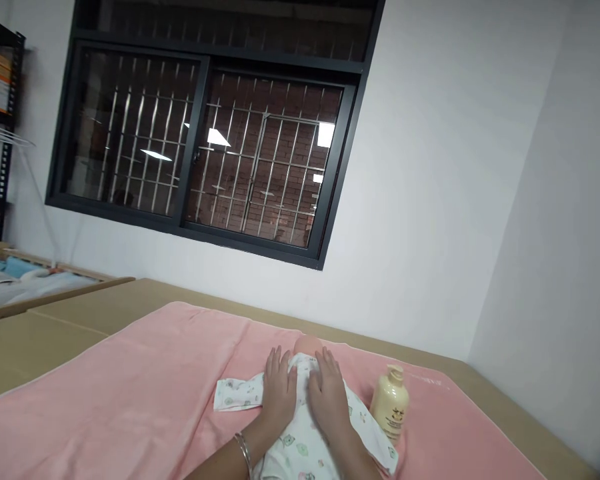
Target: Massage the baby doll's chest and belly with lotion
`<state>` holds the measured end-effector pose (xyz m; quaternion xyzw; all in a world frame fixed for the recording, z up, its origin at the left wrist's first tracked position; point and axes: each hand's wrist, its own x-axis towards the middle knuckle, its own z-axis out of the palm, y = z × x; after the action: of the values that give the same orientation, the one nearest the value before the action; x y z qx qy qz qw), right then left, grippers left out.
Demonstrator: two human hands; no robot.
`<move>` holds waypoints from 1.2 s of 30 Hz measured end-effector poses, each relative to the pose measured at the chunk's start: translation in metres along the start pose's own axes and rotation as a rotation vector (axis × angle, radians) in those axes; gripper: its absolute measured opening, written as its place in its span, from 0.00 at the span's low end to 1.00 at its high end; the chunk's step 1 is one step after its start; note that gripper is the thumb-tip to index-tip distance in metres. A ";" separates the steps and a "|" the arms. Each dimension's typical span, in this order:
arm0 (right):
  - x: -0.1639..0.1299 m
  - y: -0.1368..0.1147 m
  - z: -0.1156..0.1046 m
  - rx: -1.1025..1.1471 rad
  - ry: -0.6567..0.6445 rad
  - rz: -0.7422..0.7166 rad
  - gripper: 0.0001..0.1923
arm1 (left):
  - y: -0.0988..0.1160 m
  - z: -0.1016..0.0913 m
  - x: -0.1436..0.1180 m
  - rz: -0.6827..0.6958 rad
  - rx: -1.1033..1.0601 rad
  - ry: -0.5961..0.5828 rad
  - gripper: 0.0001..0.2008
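A baby doll (307, 400) in a printed romper is being pressed flat under the left hand (279, 392) and right hand (329, 393), fingers spread, beside a lotion bottle (390, 402).

Your left hand (279, 395) and right hand (330, 395) lie flat, palms down, side by side, fingers stretched forward; both forearms reach in from below.

doll (307, 427) lower body cut off, face hidden
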<state>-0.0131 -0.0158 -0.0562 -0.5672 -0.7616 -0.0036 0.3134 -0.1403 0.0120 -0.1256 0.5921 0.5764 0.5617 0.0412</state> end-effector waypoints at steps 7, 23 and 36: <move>-0.002 -0.001 0.004 0.011 -0.105 -0.012 0.28 | -0.004 0.004 0.001 0.005 -0.009 0.007 0.23; -0.006 -0.009 -0.023 0.026 -0.154 -0.108 0.22 | 0.011 -0.006 0.002 0.015 -0.094 -0.007 0.23; -0.002 0.067 -0.178 0.109 0.174 0.337 0.30 | 0.151 0.005 0.009 -0.581 -1.121 -0.513 0.20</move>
<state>0.1288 -0.0575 0.0625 -0.6666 -0.6248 0.0411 0.4044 -0.0431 -0.0283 -0.0169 0.4168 0.3057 0.5835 0.6263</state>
